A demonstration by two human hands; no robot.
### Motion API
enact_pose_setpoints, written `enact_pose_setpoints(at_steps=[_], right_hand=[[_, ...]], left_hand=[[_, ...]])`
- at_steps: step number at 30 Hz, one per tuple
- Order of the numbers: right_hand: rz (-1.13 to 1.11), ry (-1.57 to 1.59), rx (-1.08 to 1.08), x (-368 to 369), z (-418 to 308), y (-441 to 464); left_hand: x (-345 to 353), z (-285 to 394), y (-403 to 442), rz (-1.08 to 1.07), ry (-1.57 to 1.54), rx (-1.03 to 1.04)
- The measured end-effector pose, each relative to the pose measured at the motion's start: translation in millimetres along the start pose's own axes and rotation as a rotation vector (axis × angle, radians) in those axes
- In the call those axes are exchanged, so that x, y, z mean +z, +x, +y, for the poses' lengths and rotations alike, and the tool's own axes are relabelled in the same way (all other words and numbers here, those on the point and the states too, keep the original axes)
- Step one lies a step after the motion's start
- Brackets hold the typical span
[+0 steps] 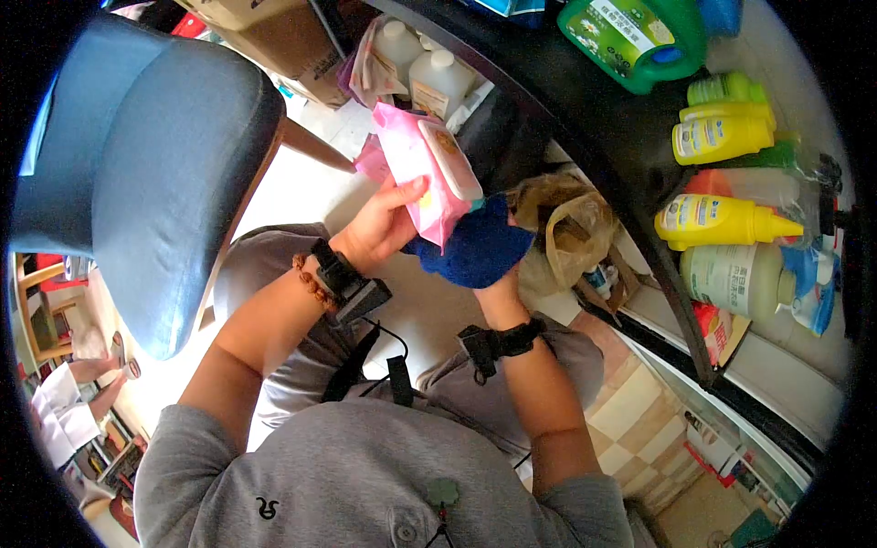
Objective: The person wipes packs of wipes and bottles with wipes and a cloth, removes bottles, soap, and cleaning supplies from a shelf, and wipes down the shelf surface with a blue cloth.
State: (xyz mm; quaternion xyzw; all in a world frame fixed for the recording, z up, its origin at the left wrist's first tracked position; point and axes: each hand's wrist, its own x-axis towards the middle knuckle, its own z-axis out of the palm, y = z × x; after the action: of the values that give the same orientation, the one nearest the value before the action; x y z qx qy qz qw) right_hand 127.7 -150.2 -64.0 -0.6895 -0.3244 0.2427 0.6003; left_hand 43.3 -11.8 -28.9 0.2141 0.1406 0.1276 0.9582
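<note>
My left hand (382,222) is closed around a pink pack of wet wipes (416,164), its thumb on the near face. The pack is tilted, with its white lid facing right. Just to its right, a dark blue cloth (484,245) is bunched over my right hand (498,294), which grips it from below. Most of the right fingers are hidden by the cloth. Cloth and pack overlap in view; whether they touch, I cannot tell. Behind the pack stand white plastic bottles (440,80) beside a crumpled plastic bag (370,64).
A black shelf (594,110) curves along the right, bearing a green detergent jug (630,41), several yellow bottles (717,222) and a pale pump bottle (735,279). Below it hangs a tan plastic bag (580,233). A blue chair (183,155) stands left; another person's legs (96,388) show beyond.
</note>
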Motion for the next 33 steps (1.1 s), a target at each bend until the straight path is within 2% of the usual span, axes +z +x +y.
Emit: enact_pose_setpoints(at_steps=[3, 6, 8, 10, 11, 14, 15, 18, 19, 22, 23, 25, 27, 28, 30, 31, 32, 33], right_hand=[[-0.205, -0.976, -0.385, -19.2, 2.6, 5.8], [-0.320, -0.511, -0.097, -28.2, -50.9, 22.0], [-0.270, -0.619, -0.157, -25.7, -36.8, 16.0], [-0.148, -0.272, -0.043, -17.5, -7.3, 5.8], [-0.047, 0.127, 0.099, -11.0, 12.9, -0.8], [0.054, 0.386, 0.257, -23.3, 24.0, 0.2], [0.003, -0.095, 0.110, -35.4, 23.4, -2.5], [0.159, 0.388, 0.274, -28.0, 16.8, -6.4], [0.181, 0.534, 0.412, -27.8, 11.7, -0.1], [0.037, 0.747, 0.560, -32.9, 30.1, 5.4], [-0.062, 0.736, 0.555, -40.9, 38.3, -4.3], [-0.467, 0.020, 0.545, -49.4, -20.9, 24.0], [-0.502, -0.672, 0.398, -51.8, -60.4, 13.9], [-0.324, -0.620, 0.264, -55.2, -26.2, -15.9], [-0.234, -0.606, 0.172, -46.3, -19.5, -18.0], [-0.279, -0.440, 0.152, -47.4, -18.4, -16.2], [-0.211, -0.252, 0.124, -47.3, -18.0, -16.2], [-0.149, -0.069, 0.103, -46.4, -37.0, -11.5]], left_hand=[[-5.8, 9.1, 1.8, -0.045, -0.014, 0.001], [-17.0, 19.1, 1.0, -0.107, -0.028, -0.061], [-20.7, 21.0, -0.5, -0.151, 0.126, -0.078], [-21.1, 22.4, -3.7, -0.179, 0.328, -0.101], [-21.4, 22.0, -2.4, -0.143, 0.280, -0.097], [-21.0, 21.8, 8.8, -0.046, 0.140, -0.080], [-14.3, 21.4, 9.7, 0.067, 0.113, -0.045], [-4.5, 21.6, 12.2, 0.297, 0.236, -0.079], [-1.5, 23.1, 12.7, 0.302, 0.270, -0.051], [2.0, 26.2, 14.5, 0.234, 0.329, 0.062], [6.6, 28.1, 9.3, 0.223, 0.328, 0.100], [12.8, 40.6, 2.7, 0.233, 0.335, 0.142], [16.1, 51.6, 1.1, 0.197, 0.394, 0.187], [16.8, 57.0, 0.9, 0.185, 0.465, 0.186], [30.7, 75.0, -1.0, 0.111, 0.790, 0.168], [26.9, 75.0, -1.6, 0.034, 0.932, 0.191], [22.9, 72.8, -3.6, -0.041, 1.067, 0.211], [30.3, 71.6, -11.6, -0.040, 1.071, 0.172]])
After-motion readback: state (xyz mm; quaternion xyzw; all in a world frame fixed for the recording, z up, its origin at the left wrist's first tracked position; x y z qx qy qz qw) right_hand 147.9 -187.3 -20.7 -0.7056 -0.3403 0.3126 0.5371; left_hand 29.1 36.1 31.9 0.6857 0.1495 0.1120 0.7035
